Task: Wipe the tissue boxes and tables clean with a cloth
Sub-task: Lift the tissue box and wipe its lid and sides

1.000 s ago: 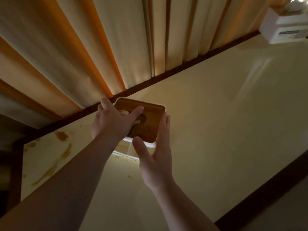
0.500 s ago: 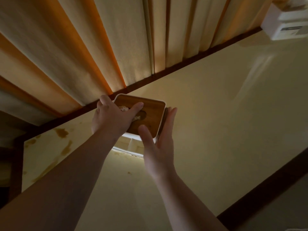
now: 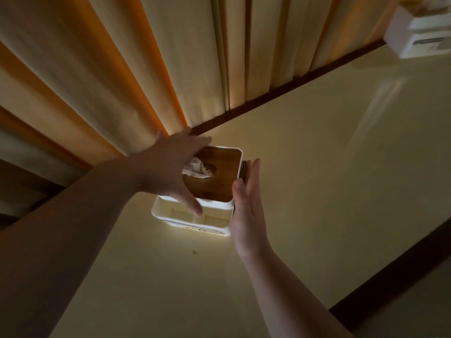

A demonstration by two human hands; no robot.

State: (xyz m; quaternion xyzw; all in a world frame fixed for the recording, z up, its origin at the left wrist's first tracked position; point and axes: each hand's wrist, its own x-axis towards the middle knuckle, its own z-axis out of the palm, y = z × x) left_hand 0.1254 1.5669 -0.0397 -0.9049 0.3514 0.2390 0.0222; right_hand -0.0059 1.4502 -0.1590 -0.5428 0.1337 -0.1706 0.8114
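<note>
Fingers (image 3: 195, 142) spread above tissue box (image 3: 214, 176), right hand (image 3: 246, 203) flat against side

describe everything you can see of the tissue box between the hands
The tissue box is a white, rounded-corner container, plastic by its look, with a dark brown wooden lid. A crumpled white tissue sticks out of the oval slot in the lid. The near side has open white compartments. It stands upright on the pale table, near the curtain. The left hand spreads over its lid; the right hand lies flat against its right side.
</note>
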